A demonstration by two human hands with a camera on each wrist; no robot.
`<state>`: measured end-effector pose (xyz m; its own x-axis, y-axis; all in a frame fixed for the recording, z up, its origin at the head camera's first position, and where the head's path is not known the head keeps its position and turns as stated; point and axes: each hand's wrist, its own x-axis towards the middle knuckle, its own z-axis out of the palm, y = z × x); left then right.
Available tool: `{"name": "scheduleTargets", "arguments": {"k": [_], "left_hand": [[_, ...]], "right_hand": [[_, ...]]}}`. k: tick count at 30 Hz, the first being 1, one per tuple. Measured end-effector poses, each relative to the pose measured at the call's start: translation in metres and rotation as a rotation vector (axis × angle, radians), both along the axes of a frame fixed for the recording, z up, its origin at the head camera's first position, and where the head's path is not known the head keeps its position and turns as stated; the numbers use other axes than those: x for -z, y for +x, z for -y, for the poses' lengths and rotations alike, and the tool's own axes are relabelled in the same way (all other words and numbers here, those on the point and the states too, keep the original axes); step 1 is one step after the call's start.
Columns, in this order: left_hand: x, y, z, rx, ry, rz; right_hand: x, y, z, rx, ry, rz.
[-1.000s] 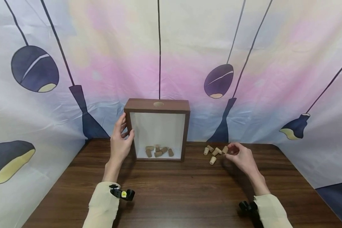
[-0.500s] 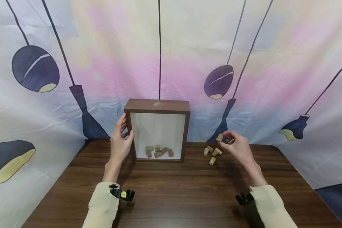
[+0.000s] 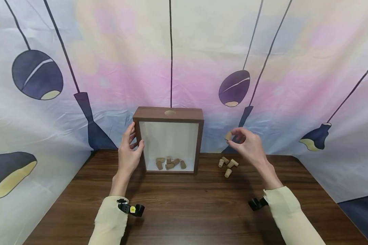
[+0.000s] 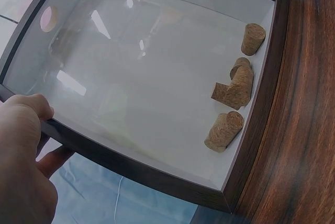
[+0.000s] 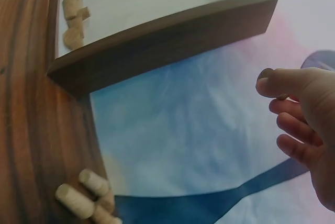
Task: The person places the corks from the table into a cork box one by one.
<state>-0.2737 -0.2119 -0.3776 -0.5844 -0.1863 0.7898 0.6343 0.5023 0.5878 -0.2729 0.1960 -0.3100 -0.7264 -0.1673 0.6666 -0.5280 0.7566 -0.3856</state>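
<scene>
A brown wooden shadow box [image 3: 168, 114] with a clear front and a round hole in its top stands upright on the table. Several corks [image 4: 224, 131] lie inside along its bottom. My left hand [image 3: 129, 153] grips the box's left side, its thumb on the front edge and the other fingers around the side. Between thumb and fingertips, my right hand [image 3: 249, 146] pinches a single cork [image 3: 228, 136], raised above the table to the right of the box. In the right wrist view that cork is mostly hidden by the thumb. Below the hand, several loose corks [image 3: 228, 173] lie in a small group.
The dark wooden table [image 3: 184, 211] reaches back to a fabric backdrop [image 3: 184, 61] printed with hanging lamps. The box stands close to that backdrop. Both wrists carry small black cameras [image 3: 136, 210] near pale sleeves.
My right hand has picked a cork off the group, lifted it and carried it leftward toward the box. The left hand and the box have stayed in place.
</scene>
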Motion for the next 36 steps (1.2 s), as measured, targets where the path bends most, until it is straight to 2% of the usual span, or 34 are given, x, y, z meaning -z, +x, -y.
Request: {"name": "scheduleTargets", "arguments": {"k": [25,31,36], "left_hand": [[0.001,-0.001,0.001,-0.011,-0.004,-0.003],[0.001,-0.001,0.0,-0.001,0.003,-0.018],[0.0,0.0,0.0,0.007,0.01,-0.029]], "right_hand": [[-0.09,-0.004,0.068,-0.192,0.026,-0.158],[-0.109,-0.009,0.087,-0.224,0.071,-0.148],[-0.123,-0.012,0.106,-0.243,0.099,-0.099]]}}
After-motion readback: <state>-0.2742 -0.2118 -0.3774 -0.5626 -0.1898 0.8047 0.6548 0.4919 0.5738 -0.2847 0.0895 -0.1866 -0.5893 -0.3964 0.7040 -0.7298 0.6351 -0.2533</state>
